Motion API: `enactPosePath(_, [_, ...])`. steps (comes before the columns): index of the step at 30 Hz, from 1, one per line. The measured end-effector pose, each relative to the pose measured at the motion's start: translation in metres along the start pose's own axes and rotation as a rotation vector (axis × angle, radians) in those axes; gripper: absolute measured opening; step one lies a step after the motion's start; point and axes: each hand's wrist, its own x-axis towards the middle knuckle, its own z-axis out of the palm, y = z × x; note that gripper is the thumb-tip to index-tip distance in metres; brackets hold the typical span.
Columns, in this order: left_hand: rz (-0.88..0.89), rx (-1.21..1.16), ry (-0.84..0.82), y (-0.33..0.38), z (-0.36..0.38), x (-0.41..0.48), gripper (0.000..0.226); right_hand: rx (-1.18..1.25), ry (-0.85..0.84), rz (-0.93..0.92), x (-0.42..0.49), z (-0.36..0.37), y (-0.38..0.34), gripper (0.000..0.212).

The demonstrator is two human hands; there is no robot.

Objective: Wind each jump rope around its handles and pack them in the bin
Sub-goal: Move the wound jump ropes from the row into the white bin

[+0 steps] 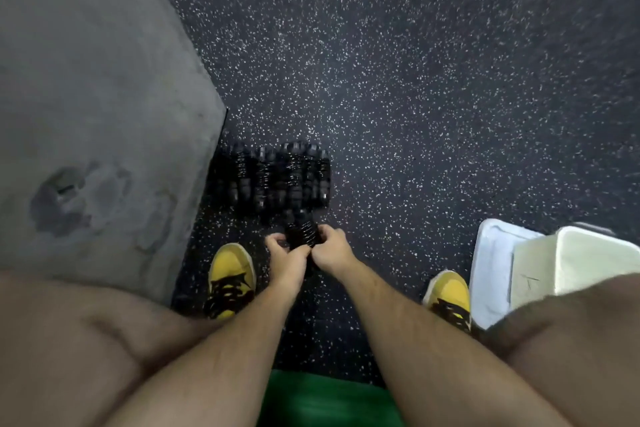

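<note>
Both my hands hold one black jump rope [302,232], its cord wound in coils around the handles, low over the dark speckled floor. My left hand [282,255] grips its near left side with curled fingers. My right hand [330,250] grips its right side. Just beyond it, several wound black jump ropes [273,177] lie side by side in a row on the floor. A white bin [588,253] stands at the right, partly hidden behind my right knee.
A white lid or tray [491,270] lies under the bin at the right. A grey concrete slab [97,107] fills the left side. My yellow shoes [230,274] stand either side of my hands. A green seat edge [325,402] shows at the bottom.
</note>
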Motion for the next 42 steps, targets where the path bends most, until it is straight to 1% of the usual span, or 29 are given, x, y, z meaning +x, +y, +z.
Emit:
enactPosePath(2, [-0.057,0.015,0.037,-0.014,-0.003,0.006,0.040,-0.076,-0.041,-0.004,-0.004,0.005,0.006,0.050])
enactPosePath(5, [-0.142,0.024,0.064,-0.024,-0.003,0.028,0.037,-0.026,-0.062,0.047,0.009,0.013,0.013,0.038])
enactPosePath(7, [-0.160,0.030,0.040,-0.025,-0.002,0.041,0.040,-0.003,-0.052,0.060,0.020,0.016,0.012,0.041])
enactPosePath(11, [-0.129,0.032,-0.038,-0.027,0.000,0.062,0.058,0.067,-0.102,0.048,0.031,0.019,0.007,0.049])
enactPosePath(13, [-0.138,0.095,-0.052,-0.033,0.002,0.072,0.063,0.069,-0.125,0.036,0.031,0.019,0.006,0.055])
enactPosePath(15, [-0.147,0.162,-0.055,-0.037,0.005,0.075,0.067,0.057,-0.137,0.019,0.030,0.020,0.007,0.054])
enactPosePath(16, [-0.144,0.188,-0.053,-0.037,0.008,0.072,0.065,0.046,-0.135,0.015,0.029,0.020,0.009,0.052])
enactPosePath(18, [-0.097,0.279,0.012,-0.034,0.015,0.068,0.055,0.010,-0.087,-0.002,0.027,0.019,0.010,0.044])
enactPosePath(20, [-0.032,0.458,0.148,-0.027,0.020,0.062,0.041,-0.011,0.023,-0.037,0.025,0.012,0.010,0.035])
enactPosePath(22, [0.034,0.564,0.222,-0.018,0.022,0.057,0.028,0.004,0.129,-0.071,0.021,-0.002,0.012,0.028])
enactPosePath(24, [0.110,0.597,0.154,-0.008,0.026,0.050,0.019,0.015,0.176,-0.091,0.015,-0.021,0.017,0.027])
enactPosePath(27, [0.191,0.603,-0.007,0.003,0.039,0.033,0.026,-0.007,0.197,-0.114,0.000,-0.050,0.030,0.028])
enactPosePath(30, [0.311,0.616,-0.175,0.016,0.065,0.000,0.029,-0.079,0.259,-0.152,-0.023,-0.080,0.044,0.028])
enactPosePath(33, [0.478,0.666,-0.341,0.026,0.101,-0.041,0.025,-0.174,0.363,-0.154,-0.052,-0.116,0.056,0.030])
enactPosePath(35, [0.589,0.719,-0.412,0.031,0.128,-0.071,0.022,-0.232,0.446,-0.147,-0.074,-0.147,0.065,0.030])
enactPosePath(39, [0.740,0.783,-0.524,0.025,0.193,-0.130,0.023,-0.283,0.603,-0.115,-0.120,-0.217,0.102,0.024])
enactPosePath(42, [0.839,0.868,-0.632,0.007,0.247,-0.176,0.022,-0.363,0.670,-0.047,-0.152,-0.263,0.146,0.018])
